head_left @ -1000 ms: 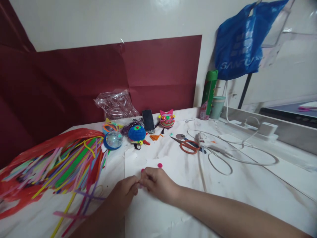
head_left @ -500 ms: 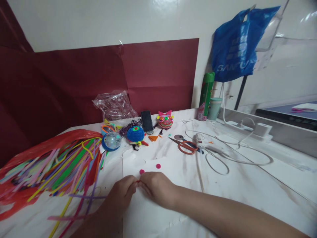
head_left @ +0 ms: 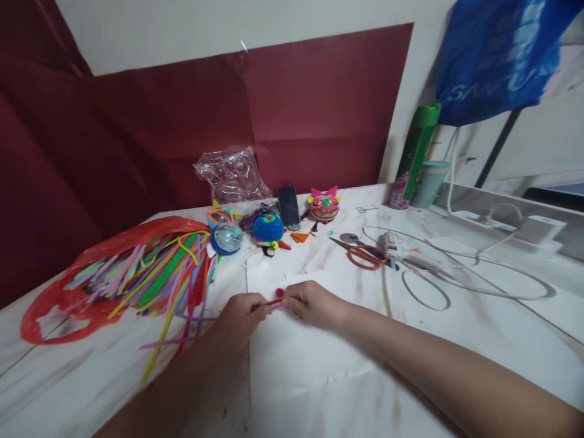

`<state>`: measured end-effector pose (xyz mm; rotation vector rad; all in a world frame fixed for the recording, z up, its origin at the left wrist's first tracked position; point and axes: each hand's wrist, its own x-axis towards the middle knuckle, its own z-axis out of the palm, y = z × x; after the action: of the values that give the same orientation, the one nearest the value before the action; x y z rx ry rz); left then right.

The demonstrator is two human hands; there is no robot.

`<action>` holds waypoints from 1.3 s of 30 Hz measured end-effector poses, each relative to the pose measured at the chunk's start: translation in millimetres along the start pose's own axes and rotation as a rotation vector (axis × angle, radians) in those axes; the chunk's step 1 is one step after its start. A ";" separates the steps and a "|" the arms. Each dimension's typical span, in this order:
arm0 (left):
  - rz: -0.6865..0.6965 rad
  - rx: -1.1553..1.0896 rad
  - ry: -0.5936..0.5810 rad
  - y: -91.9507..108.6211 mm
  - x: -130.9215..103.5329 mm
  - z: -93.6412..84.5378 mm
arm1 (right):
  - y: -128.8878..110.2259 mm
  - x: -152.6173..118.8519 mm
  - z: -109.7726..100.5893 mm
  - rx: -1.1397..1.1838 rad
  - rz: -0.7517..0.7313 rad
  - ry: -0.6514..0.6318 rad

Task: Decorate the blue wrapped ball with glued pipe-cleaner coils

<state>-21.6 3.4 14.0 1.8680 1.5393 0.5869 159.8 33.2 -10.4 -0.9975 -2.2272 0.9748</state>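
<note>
My left hand (head_left: 244,316) pinches one end of a short red pipe cleaner (head_left: 275,302), with a pinkish edge below it. The other end is between the fingers of my right hand (head_left: 316,305). Both hands are closed, a small gap apart, over a white sheet of paper (head_left: 305,365). A small dark pink disc (head_left: 280,292) lies on the sheet just beyond the fingertips. To the left, many coloured pipe cleaners (head_left: 155,280) spill from a red plastic bag (head_left: 43,328); a few loose ones reach near my left forearm.
Toward the back stand a blue ball ornament (head_left: 267,229), a clear dome with blue rim (head_left: 227,238), a phone (head_left: 288,207) and a pink animal-face ornament (head_left: 325,205). Orange-handled scissors (head_left: 365,256) and a white cable (head_left: 426,298) lie right. A green spray can (head_left: 416,155) stands behind.
The view has shifted, so the table things appear further right or higher. My hands have drawn slightly apart, and more of the red pipe cleaner shows between them. One pink disc is now out of sight.
</note>
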 end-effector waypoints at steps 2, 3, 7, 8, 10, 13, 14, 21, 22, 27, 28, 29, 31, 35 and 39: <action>0.033 0.004 0.055 -0.1 -0.2 -0.9 | 1.6 1.5 -0.3 0.051 0.005 0.019; 0.041 -0.017 0.087 -1.2 0.3 -1.3 | 2.3 2.7 -1.5 0.098 0.009 0.046; -0.011 -0.234 0.203 -8.9 5.8 -3.3 | 7.3 9.7 -15.3 0.296 0.077 0.267; -0.017 -0.298 0.223 -10.6 7.4 -4.0 | 9.8 11.6 -19.6 0.325 0.118 0.324; -0.018 -0.417 0.249 -13.1 10.0 -5.5 | 16.2 15.1 -26.0 0.361 0.198 0.397; -0.016 -0.543 0.282 -15.6 12.6 -7.3 | 25.9 18.6 -25.9 0.365 0.229 0.397; -0.016 -0.563 0.298 -16.4 13.3 -7.7 | 28.1 19.0 -23.3 0.354 0.219 0.384; -0.014 -0.421 0.333 -19.8 16.0 -7.1 | 27.8 11.5 -2.1 0.221 0.119 0.261; 0.002 -0.334 0.342 -19.3 15.3 -6.7 | 26.7 10.2 -1.1 0.199 0.107 0.252; 0.054 -0.020 0.331 -16.4 12.5 -6.1 | 19.1 11.5 -14.6 0.095 0.085 0.289; 0.054 -0.003 0.325 -15.9 12.7 -6.5 | 17.4 13.1 -22.5 0.074 0.092 0.316; 0.045 0.009 0.327 -15.3 13.1 -7.1 | 16.0 14.5 -32.3 0.052 0.101 0.350; 0.015 0.027 0.317 -13.9 13.6 -8.3 | 14.6 15.4 -56.8 0.000 0.125 0.435; -0.011 0.039 0.291 -11.4 13.3 -9.3 | 25.3 1.8 -112.4 -0.151 0.235 0.600; -0.016 -0.006 0.284 -11.0 13.2 -6.7 | 54.5 -27.9 -147.8 -0.374 0.440 0.595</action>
<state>-31.0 18.8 10.0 1.8257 1.7255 0.8795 299.9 96.5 33.8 -1.7320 -1.7387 0.3343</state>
